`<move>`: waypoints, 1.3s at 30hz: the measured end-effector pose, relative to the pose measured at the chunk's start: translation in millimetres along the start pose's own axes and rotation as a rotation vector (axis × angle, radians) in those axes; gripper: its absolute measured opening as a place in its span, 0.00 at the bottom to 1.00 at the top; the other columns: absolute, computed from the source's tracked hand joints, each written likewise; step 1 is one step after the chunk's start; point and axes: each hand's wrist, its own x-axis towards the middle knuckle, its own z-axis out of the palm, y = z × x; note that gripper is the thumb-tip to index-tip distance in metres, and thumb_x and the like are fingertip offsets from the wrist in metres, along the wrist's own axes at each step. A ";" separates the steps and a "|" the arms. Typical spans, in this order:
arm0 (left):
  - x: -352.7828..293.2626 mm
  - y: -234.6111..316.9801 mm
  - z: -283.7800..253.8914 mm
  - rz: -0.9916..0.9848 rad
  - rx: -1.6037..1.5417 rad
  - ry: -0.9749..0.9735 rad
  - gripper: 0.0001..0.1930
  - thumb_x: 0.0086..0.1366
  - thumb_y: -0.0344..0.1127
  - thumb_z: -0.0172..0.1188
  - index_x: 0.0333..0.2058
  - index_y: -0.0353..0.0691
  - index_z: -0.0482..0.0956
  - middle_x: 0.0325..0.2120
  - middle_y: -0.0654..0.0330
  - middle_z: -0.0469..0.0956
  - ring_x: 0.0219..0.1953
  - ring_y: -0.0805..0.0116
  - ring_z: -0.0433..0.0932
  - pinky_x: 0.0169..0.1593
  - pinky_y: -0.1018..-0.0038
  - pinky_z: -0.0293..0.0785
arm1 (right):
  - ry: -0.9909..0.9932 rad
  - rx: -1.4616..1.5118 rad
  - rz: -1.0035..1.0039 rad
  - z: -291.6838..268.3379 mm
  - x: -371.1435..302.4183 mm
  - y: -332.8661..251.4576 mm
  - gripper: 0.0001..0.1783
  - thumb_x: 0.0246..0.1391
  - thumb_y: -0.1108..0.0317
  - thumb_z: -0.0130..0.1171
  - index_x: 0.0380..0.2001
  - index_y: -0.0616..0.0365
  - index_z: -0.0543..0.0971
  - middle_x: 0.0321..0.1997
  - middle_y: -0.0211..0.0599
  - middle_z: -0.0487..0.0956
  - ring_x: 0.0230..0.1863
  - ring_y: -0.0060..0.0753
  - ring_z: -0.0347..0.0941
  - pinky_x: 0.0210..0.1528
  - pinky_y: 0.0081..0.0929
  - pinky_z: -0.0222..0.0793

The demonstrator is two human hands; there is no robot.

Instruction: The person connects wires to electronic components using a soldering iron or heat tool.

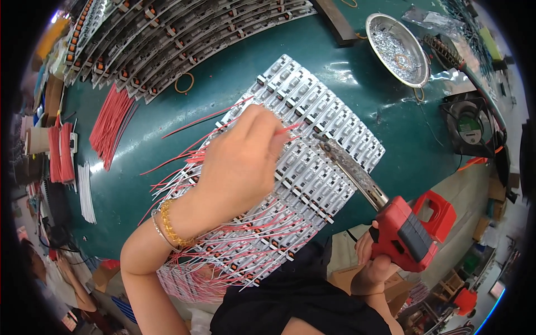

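Pinching red wire (pixel 288 129), left hand (pixel 243 156) palm-down

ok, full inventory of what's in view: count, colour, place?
Module panel: one, grey-white, centre table
Attached-looking wires: many, red and white, across panel's lower part
Stacked panels: several, grey, upper left
Loose wire pile: one, red, left
Wire bundles: two, red, far left
Wire bunch: one, white, left
Bowl: one, silver, upper right, holding metallic bits
Fan: one, black, right
Table: one, teal
Background clutter: too small to itemise
Left hand: one, over panel, pinching red wire
Right hand: one, lower right, holding red-handled soldering tool
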 end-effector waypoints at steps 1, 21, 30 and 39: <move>-0.1 -6.9 -0.9 0.108 0.017 0.096 0.08 0.58 0.29 0.64 0.34 0.35 0.75 0.31 0.54 0.74 0.24 0.52 0.78 0.27 0.65 0.73 | -0.074 0.020 -0.020 -1.5 0.7 -2.2 0.49 0.50 0.31 0.60 0.52 0.72 0.69 0.09 0.22 0.64 0.09 0.19 0.61 0.15 0.18 0.59; -0.1 23.2 6.3 -0.104 -0.009 -0.033 0.04 0.57 0.23 0.65 0.29 0.33 0.78 0.32 0.57 0.76 0.26 0.67 0.76 0.30 0.75 0.74 | 0.022 0.068 0.225 -5.3 -6.4 -7.5 0.38 0.35 0.27 0.70 0.20 0.54 0.71 0.15 0.24 0.70 0.18 0.20 0.65 0.23 0.21 0.57; -1.5 22.2 13.5 -0.060 0.106 0.024 0.06 0.55 0.23 0.65 0.27 0.35 0.76 0.31 0.59 0.76 0.25 0.66 0.79 0.27 0.74 0.75 | -0.075 -0.224 0.005 -23.0 -15.1 7.7 0.38 0.44 0.27 0.63 0.21 0.56 0.74 0.16 0.23 0.70 0.18 0.21 0.66 0.21 0.20 0.56; -2.7 23.0 13.9 -0.046 0.113 0.032 0.06 0.56 0.23 0.65 0.27 0.35 0.75 0.30 0.59 0.76 0.25 0.66 0.79 0.27 0.73 0.75 | -0.095 -0.080 0.098 -24.3 -15.3 5.4 0.39 0.44 0.25 0.61 0.21 0.57 0.78 0.17 0.24 0.72 0.20 0.25 0.68 0.25 0.23 0.59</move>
